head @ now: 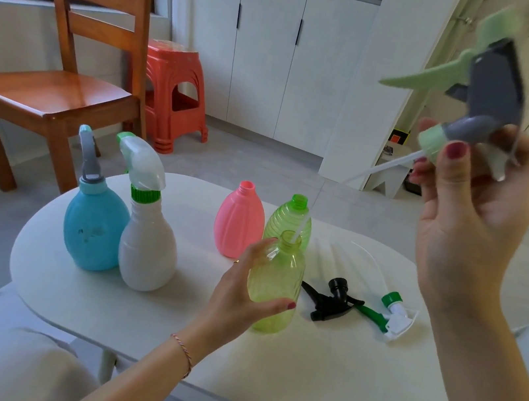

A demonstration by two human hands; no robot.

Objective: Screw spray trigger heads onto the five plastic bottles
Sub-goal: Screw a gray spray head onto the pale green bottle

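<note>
Left hand (pixel 242 287), fingers curled around the translucent yellow-green plastic bottle (pixel 275 285); right hand (pixel 471 198), at two o'clock, fingers pinching the grey-and-mint spray trigger head (pixel 484 96), its dip tube entering the bottle's mouth.

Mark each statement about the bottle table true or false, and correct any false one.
1. The left hand grips the yellow-green bottle. True.
2. The pink bottle has a trigger head on. False: its neck is open.
3. The right hand holds the grey and green trigger head. True.
4. The black trigger head is screwed onto a bottle. False: it lies on the table.
5. The blue bottle has a head on. True.
</note>
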